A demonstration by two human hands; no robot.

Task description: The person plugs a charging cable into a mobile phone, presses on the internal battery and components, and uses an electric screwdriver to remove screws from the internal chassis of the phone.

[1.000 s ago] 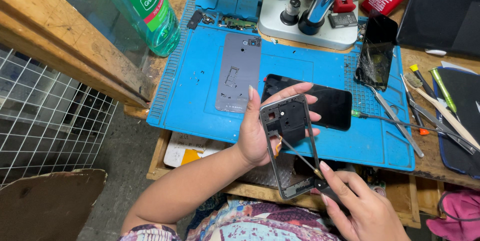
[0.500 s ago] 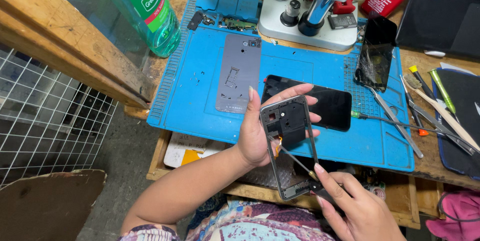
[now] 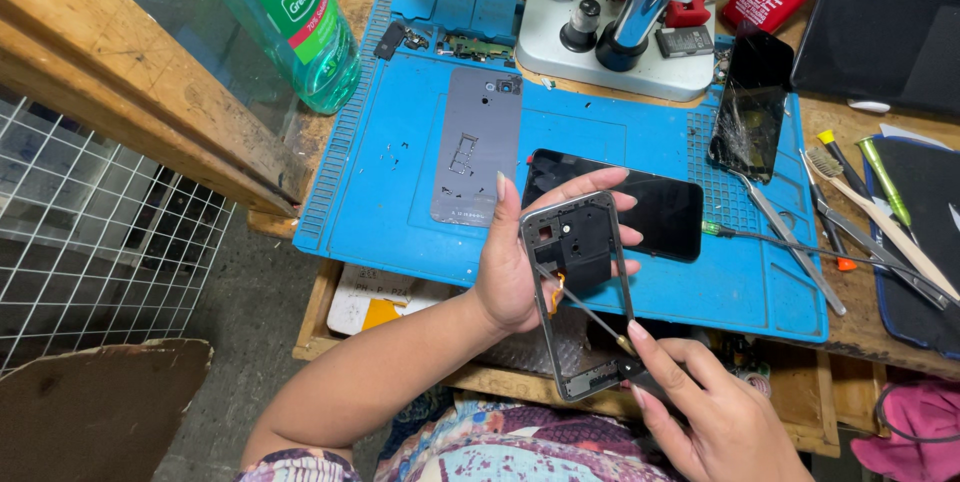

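From the head camera, the left hand (image 3: 515, 272) is clasped around a grey phone frame (image 3: 578, 292), gripping its upper half, thumb on the near edge and fingers wrapped behind so their tips show past the far edge. The frame is held up off the blue work mat (image 3: 640, 142), tilted toward the person, its lower end close to the right hand (image 3: 715, 412). That hand is pinched on a thin screwdriver (image 3: 590, 310), fingers closed on the handle, the shaft running up and leftward from it to a tip that rests inside the frame near a small orange flex piece (image 3: 553, 292).

Just beyond the left hand's fingertips a black phone screen (image 3: 640, 202) lies flat on the mat; beyond that hand, farther up the mat, lies a grey back plate (image 3: 478, 147). Farther out stand a microscope (image 3: 610, 22) and a green bottle (image 3: 295, 22). Well beyond the right hand lie a cracked phone (image 3: 750, 117) and loose tools (image 3: 860, 212) on the bench (image 3: 345, 152).

The likely risk: the tip could slip and tear the flex, since the frame is held in the air by one end only. A loosened grip could drop it onto the screen below.
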